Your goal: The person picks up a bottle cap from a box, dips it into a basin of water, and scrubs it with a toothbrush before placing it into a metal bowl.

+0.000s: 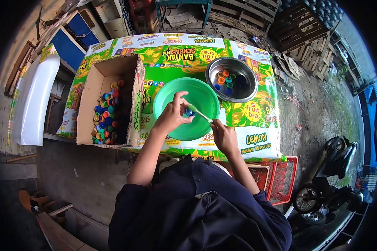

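My left hand [171,114] is closed around a blue bottle cap [190,112], held over the green basin [161,98]. In my right hand [224,136] is a toothbrush [202,115], gripped by its handle. Its pale green head reaches the cap; the exact contact of the bristles is too small to make out. At the basin's upper right stands a metal bowl [251,83] with several orange, green and blue bottle caps [224,76] inside. Left of the basin, a cardboard box [137,98] contains many mixed-colour bottle caps [105,115], partly in shadow.
A printed green and yellow cover [184,65] lies over the table. Red crates [282,180] stand beneath its lower right edge, and a motorcycle [322,184] is parked farther right. Wooden pallets [303,25] are piled behind. A white sheet-covered surface [40,98] is at the left.
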`<state>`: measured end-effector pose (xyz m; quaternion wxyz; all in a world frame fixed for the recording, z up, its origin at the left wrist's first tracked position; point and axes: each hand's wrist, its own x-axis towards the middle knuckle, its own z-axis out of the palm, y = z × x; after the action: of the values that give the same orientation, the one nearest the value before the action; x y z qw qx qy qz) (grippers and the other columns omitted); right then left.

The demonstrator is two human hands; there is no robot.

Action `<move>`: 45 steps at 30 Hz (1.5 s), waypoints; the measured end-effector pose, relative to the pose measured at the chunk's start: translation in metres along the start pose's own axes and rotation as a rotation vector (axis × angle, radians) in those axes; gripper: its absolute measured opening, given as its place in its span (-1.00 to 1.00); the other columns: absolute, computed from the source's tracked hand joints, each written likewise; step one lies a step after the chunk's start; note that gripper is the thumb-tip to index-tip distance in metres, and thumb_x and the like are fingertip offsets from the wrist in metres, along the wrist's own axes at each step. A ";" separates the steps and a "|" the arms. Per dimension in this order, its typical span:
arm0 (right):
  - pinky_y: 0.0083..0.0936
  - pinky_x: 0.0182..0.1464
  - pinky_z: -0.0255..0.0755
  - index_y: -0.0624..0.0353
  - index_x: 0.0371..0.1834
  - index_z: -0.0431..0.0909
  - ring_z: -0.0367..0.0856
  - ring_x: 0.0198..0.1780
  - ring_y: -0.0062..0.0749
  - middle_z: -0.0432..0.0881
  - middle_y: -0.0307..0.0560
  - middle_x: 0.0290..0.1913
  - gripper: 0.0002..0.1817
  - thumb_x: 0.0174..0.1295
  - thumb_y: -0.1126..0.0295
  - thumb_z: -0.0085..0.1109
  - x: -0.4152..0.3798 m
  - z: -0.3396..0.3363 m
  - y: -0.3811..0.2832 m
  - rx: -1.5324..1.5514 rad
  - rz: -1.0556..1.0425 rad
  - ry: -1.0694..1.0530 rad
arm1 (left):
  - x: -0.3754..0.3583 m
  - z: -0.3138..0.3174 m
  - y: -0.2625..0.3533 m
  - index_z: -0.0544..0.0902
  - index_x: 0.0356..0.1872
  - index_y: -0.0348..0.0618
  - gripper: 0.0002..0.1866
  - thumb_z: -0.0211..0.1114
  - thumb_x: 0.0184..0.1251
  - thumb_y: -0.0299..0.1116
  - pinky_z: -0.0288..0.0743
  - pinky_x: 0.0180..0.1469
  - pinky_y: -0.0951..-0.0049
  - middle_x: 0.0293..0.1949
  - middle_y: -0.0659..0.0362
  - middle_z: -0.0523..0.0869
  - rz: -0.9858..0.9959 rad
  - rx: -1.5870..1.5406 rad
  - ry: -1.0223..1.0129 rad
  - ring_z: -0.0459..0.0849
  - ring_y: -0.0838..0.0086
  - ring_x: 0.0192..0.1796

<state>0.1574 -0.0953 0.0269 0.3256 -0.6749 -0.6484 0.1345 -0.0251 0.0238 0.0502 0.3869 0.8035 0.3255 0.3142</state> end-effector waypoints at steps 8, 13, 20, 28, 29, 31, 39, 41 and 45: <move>-0.18 -0.60 0.32 0.11 -0.27 0.40 0.52 -0.61 0.03 0.53 0.11 -0.63 -0.87 0.26 0.31 0.01 0.009 -0.009 0.006 0.134 0.258 0.081 | -0.002 0.002 -0.003 0.18 0.13 -0.19 -0.20 0.47 -0.17 -0.52 0.55 -0.25 0.47 -0.36 0.05 0.64 -0.002 -0.021 0.047 0.66 0.36 -0.34; -0.20 -0.60 0.27 0.21 -0.31 0.38 0.48 -0.66 0.01 0.47 0.12 -0.69 -0.80 0.31 0.29 -0.07 0.012 -0.006 0.012 0.082 0.133 0.020 | -0.003 0.001 -0.004 0.16 0.15 -0.18 -0.19 0.47 -0.17 -0.51 0.54 -0.28 0.47 -0.36 0.07 0.63 0.003 -0.013 0.048 0.65 0.37 -0.36; -0.59 -0.61 -0.04 0.22 -0.54 0.41 0.10 -0.63 -0.74 0.19 -0.40 -0.71 -0.58 0.33 0.09 -0.04 0.041 0.023 -0.009 0.763 0.444 -0.300 | -0.013 0.017 -0.004 0.06 0.26 -0.18 -0.06 0.49 -0.16 -0.44 0.50 -0.09 0.36 -0.21 0.09 0.64 0.094 -0.017 0.078 0.62 0.31 -0.20; -0.56 -0.60 -0.06 0.25 -0.63 0.40 0.07 -0.61 -0.72 0.18 -0.39 -0.70 -0.54 0.28 0.10 0.07 0.076 0.043 0.040 0.527 0.280 0.060 | -0.039 -0.028 -0.005 -0.01 0.38 -0.06 0.00 0.47 -0.06 -0.28 0.45 -0.07 0.42 -0.01 0.15 0.61 0.065 0.089 0.160 0.57 0.37 -0.08; -0.53 -0.61 -0.08 0.26 -0.70 0.32 0.04 -0.60 -0.71 0.14 -0.37 -0.70 -0.48 0.26 0.06 0.09 0.088 0.021 0.034 0.596 0.300 0.168 | -0.044 -0.046 -0.006 0.19 0.31 -0.07 -0.18 0.43 0.01 -0.29 0.44 -0.18 0.51 -0.04 0.17 0.63 0.032 0.090 0.210 0.58 0.45 -0.14; -0.31 -0.56 0.18 0.31 -0.58 0.37 0.43 -0.66 -0.17 0.47 0.05 -0.70 -0.52 0.27 0.07 0.03 0.109 -0.010 0.064 -0.094 0.245 0.241 | -0.049 -0.084 -0.020 0.43 0.10 -0.14 -0.55 0.29 0.17 -0.34 0.39 -0.36 0.58 -0.22 0.23 0.68 -0.065 0.074 0.362 0.59 0.56 -0.29; -0.13 -0.45 0.37 0.37 0.25 0.18 0.57 -0.49 0.09 0.57 0.22 -0.54 -0.31 0.17 0.12 0.13 0.071 -0.008 0.048 -0.283 0.217 0.224 | -0.056 -0.163 -0.177 0.54 -0.16 -0.16 -0.77 0.07 0.16 -0.55 0.50 -0.12 0.25 -0.20 0.06 0.60 -0.386 0.720 0.191 0.60 0.17 -0.14; -0.18 -0.51 0.35 0.34 0.21 0.25 0.54 -0.59 -0.03 0.53 0.12 -0.65 -0.36 0.14 0.18 0.17 0.061 -0.001 0.040 -0.215 0.201 0.205 | -0.056 -0.156 -0.200 0.55 -0.17 -0.13 -0.79 0.04 0.18 -0.49 0.47 -0.06 0.18 -0.12 0.05 0.56 -0.433 0.905 0.163 0.56 0.12 -0.06; -0.21 -0.54 0.34 0.30 0.18 0.29 0.51 -0.66 -0.09 0.49 0.06 -0.72 -0.43 0.13 0.28 0.19 0.046 0.009 0.031 -0.127 0.170 0.180 | -0.045 -0.154 -0.196 0.55 -0.13 -0.06 -0.77 0.01 0.24 -0.37 0.46 -0.04 0.17 -0.02 0.08 0.47 -0.688 0.798 0.237 0.48 0.12 0.05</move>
<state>0.1823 -0.0468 0.0124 0.3265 -0.7561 -0.5642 0.0593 -0.2232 0.1494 -0.0460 0.0931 0.6940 0.7055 0.1097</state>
